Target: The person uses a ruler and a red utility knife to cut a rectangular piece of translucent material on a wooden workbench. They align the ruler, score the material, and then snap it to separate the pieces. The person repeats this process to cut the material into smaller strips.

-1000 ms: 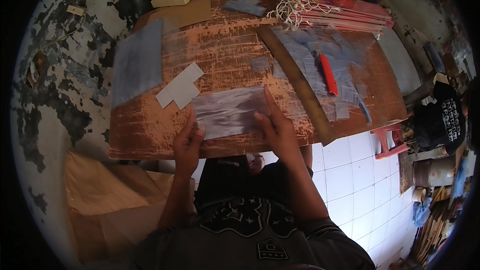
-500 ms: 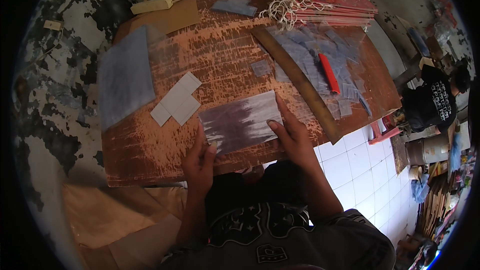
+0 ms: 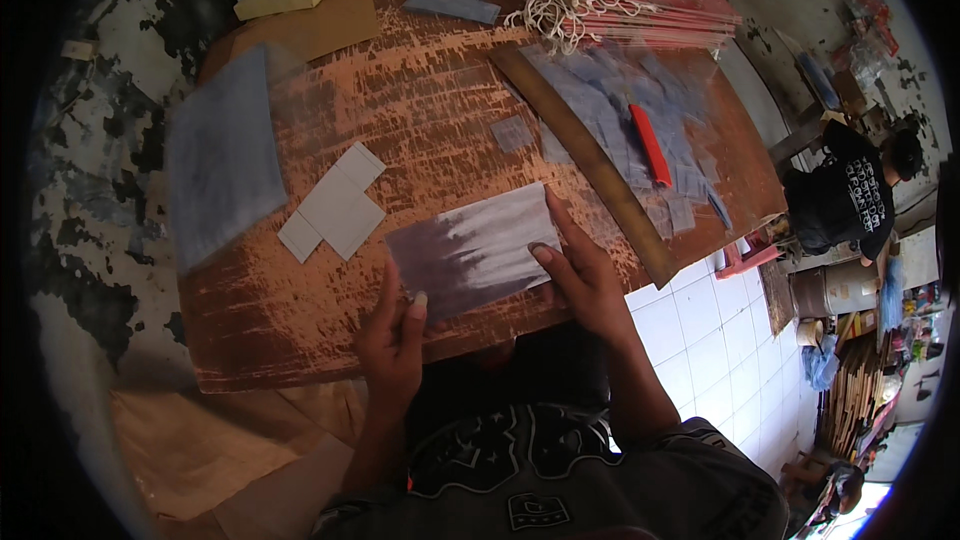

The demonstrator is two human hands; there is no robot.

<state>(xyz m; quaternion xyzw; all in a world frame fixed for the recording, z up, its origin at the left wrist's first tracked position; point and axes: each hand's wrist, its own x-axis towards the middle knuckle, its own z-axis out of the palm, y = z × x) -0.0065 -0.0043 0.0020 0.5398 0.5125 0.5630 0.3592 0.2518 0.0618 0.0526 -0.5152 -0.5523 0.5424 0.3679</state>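
Both hands hold a thin, glossy rectangular sheet (image 3: 475,255) above the near edge of the table. A dark purplish tone covers its left part, and pale streaks show on the right; I cannot tell whether these are print or reflection. My left hand (image 3: 392,335) grips its left end with the thumb on top. On the right end my right hand (image 3: 580,275) pinches it, thumb on the face and fingers behind. Just beyond the left hand, a whitish stepped-outline piece (image 3: 335,205) with straight lines lies flat on the table.
The worn brown table (image 3: 400,110) bears a large grey sheet (image 3: 225,155), a long brown strip (image 3: 590,165), many clear plastic pieces (image 3: 590,90) and a red bar-shaped tool (image 3: 650,145). Red items with white cords (image 3: 650,15) are piled at the far right. Other people (image 3: 845,195) are nearby.
My view has shifted slightly, so the table sits a little further left. The sheet is tilted differently, and its pale streaks now spread further left. Both hands keep their hold.
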